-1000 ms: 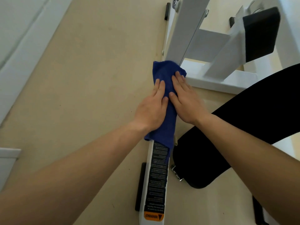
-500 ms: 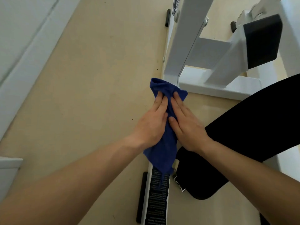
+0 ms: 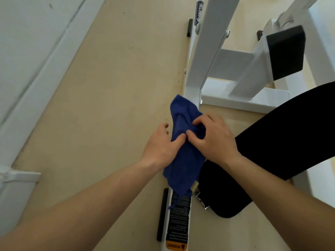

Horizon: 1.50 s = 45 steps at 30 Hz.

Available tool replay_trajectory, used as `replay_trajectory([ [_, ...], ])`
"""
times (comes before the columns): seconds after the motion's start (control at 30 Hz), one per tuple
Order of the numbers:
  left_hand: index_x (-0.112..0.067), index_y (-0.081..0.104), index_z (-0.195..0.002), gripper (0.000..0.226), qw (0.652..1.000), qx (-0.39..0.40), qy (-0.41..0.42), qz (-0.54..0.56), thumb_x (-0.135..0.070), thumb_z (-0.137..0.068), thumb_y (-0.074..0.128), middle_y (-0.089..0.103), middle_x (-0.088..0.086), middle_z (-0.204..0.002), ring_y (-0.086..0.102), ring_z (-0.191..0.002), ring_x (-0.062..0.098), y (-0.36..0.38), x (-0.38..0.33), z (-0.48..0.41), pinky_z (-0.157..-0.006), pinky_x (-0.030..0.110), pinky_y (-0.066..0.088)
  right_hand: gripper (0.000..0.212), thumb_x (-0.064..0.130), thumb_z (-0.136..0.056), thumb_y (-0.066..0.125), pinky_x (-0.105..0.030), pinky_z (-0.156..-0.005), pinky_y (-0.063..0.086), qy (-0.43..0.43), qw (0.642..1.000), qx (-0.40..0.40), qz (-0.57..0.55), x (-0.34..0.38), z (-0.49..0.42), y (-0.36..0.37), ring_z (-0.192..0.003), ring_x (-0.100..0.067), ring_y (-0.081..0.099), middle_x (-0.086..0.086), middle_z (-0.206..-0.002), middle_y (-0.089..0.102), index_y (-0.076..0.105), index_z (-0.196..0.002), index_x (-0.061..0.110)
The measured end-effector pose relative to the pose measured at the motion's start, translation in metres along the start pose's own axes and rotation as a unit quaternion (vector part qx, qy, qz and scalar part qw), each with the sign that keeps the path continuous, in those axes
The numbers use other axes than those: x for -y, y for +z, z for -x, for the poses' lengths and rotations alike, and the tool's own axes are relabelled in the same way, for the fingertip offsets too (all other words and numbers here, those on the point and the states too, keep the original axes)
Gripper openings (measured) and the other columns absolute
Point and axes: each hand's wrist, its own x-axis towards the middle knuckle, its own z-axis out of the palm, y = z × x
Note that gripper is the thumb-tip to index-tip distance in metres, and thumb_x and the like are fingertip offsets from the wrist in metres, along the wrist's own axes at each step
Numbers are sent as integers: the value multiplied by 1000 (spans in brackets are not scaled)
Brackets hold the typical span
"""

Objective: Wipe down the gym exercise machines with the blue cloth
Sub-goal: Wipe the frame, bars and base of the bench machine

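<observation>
Bunched blue cloth (image 3: pixel 183 160) on white machine frame (image 3: pixel 204 57)

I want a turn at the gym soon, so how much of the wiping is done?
Nothing shows as finished, because wiped metal looks the same as unwiped. Right now the right hand pinches the cloth and the left hand holds it on the low white bar. No hand is on the black pad or the white post, so probably plenty is left.

This was a gym. A white-painted steel machine frame (image 3: pixel 210 42) stood on black rubber feet (image 3: pixel 190 27) on a beige floor (image 3: pixel 108 105). It carried black upholstered pads (image 3: pixel 286 55) and a printed instruction label (image 3: pixel 179 214) ending in an orange warning sticker (image 3: pixel 175 247).
</observation>
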Motion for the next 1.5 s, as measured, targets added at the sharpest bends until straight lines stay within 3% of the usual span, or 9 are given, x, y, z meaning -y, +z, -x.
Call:
replay_trajectory([
  [0.13, -30, 56, -117, 38, 999, 34, -2, -37, -48, -85, 68, 67, -9, -104, 65, -90, 11, -8, -8, 6, -81, 39, 58, 51, 44, -84, 60, -38, -102, 41, -35, 996, 38, 74, 14, -29, -23, -123, -22, 42, 5, -136, 44, 46, -131, 32],
  [0.23, -36, 56, -101, 24, 992, 1, 101, -75, -25, -83, 67, 65, -14, -84, 62, -76, 3, -23, -28, 8, -68, 31, 54, 88, 21, -77, 60, -42, -118, 22, -134, 960, 200, 140, 24, -48, -38, -149, -26, 4, 9, -163, 4, 18, -150, 43],
  [0.37, -37, 62, -95, 30, 975, 4, 203, -93, -13, -76, 67, 56, -13, -75, 53, -71, 4, -43, -46, 14, -63, 23, 40, 36, 29, -72, 55, -45, -110, 38, -166, 941, 262, 138, 32, -55, -55, -138, -26, 34, 5, -145, 46, 61, -107, 34],
  [0.5, -38, 60, -105, 32, 959, 26, 221, -175, -29, -77, 75, 59, -15, -89, 56, -79, 3, -67, -59, 14, -70, 26, 47, 14, 15, -76, 58, -40, -72, 52, -51, 970, 237, -1, 26, -44, -87, -78, -16, 58, 9, -79, 60, 55, -79, 29],
  [0.67, -37, 64, -91, 18, 963, 52, 206, -164, -20, -85, 69, 67, -15, -87, 62, -74, 6, -100, -90, 6, -63, 19, 44, 27, 3, -88, 51, -28, -67, 43, 18, 980, 140, -138, 23, -36, -135, -73, -15, 58, 2, -72, 60, 55, -76, 27],
  [0.93, -29, 67, -88, 17, 925, -174, 338, -4, -14, -80, 67, 68, -16, -81, 64, -79, 5, -131, -222, -13, -69, 19, 47, 24, 29, -104, 44, -8, -55, 37, 25, 950, -89, -297, 56, -74, -196, -56, 5, 45, 8, -73, 47, 43, -80, 25],
  [1.1, -31, 64, -93, 15, 893, -282, 348, 24, -21, -86, 57, 65, -15, -89, 61, -86, 10, -116, -279, -30, -74, 25, 50, 21, 32, -104, 42, -19, -64, 43, 41, 922, -204, -327, 68, -134, -218, -71, -3, 51, 7, -82, 51, 46, -84, 29],
  [1.23, -27, 57, -113, 30, 876, -408, 254, 31, -36, -85, 65, 51, -5, -118, 44, -100, 11, -101, -280, -38, -80, 23, 38, 33, 45, -99, 49, -30, -95, 43, 110, 925, -229, -283, 70, -148, -210, -115, -18, 45, -3, -131, 44, 50, -127, 28],
  [1.5, -34, 38, -142, 36, 905, -175, 379, 76, -28, -106, 32, 64, -16, -107, 63, -89, 1, -74, -268, -22, -77, 19, 52, 33, 33, -107, 27, -33, -89, 54, -57, 871, -169, -458, 86, -138, -173, -102, -15, 62, -1, -120, 61, 37, -137, 25],
])
